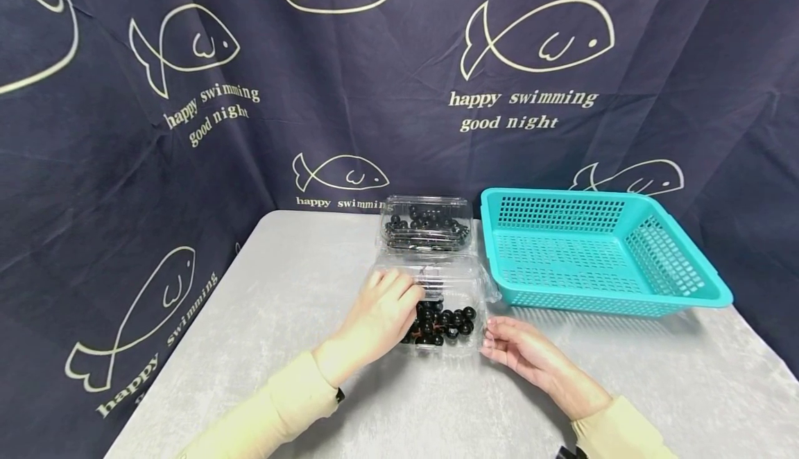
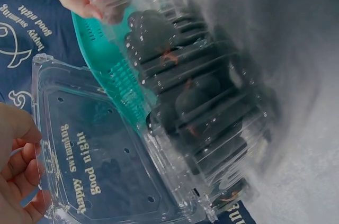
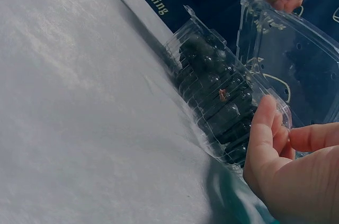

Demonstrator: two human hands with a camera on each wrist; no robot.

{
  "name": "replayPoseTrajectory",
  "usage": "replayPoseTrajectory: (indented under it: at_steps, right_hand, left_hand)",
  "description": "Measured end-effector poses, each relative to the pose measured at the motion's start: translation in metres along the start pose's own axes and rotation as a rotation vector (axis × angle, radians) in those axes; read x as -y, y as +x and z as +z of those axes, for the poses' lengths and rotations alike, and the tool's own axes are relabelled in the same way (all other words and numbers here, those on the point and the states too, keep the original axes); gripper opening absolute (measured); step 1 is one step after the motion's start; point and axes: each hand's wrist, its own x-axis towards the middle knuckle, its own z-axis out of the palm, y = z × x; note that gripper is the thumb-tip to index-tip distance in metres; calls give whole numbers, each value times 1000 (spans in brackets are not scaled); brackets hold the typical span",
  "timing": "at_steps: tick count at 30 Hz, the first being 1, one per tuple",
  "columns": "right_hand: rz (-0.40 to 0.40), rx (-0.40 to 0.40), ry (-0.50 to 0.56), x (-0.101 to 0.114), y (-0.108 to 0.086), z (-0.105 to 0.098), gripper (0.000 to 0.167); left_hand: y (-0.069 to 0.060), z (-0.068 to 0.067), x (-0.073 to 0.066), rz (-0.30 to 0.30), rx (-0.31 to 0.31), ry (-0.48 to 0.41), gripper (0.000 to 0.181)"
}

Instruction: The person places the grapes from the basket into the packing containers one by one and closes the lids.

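Note:
A clear plastic clamshell box [image 1: 469, 348] of black grapes [image 1: 446, 320] stands near the middle of the table, its hinged lid [image 2: 100, 144] raised at the back. My left hand [image 1: 383, 310] pinches the lid's edge with curled fingers, and in the head view it covers the left part of the box. At the right end, my right hand [image 1: 521, 349] grips the box's rim between thumb and fingers, as the right wrist view shows [image 3: 283, 166]. Reddish stems [image 3: 222, 95] show among the grapes through the ribbed wall.
Behind the lid stands a second clear box [image 1: 426, 223], also holding black grapes. To the right is a turquoise slotted basket [image 1: 564, 297] with nothing in it. A dark blue fish-print cloth [image 1: 399, 98] hangs along the table's back and left edges.

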Motion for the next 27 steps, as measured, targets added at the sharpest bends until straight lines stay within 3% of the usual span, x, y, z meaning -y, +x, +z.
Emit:
replayPoseTrajectory:
  at_steps: [6, 15, 27]
  right_hand:
    - [0, -5, 13, 1, 1, 0, 13]
    - [1, 12, 22, 3, -4, -2, 15]
    - [6, 47, -21, 7, -9, -3, 15]
  left_hand:
    - [-7, 3, -3, 33, 27, 35, 22]
    - [-13, 5, -6, 136, 12, 103, 13]
    - [-25, 7, -12, 231, 51, 194, 29]
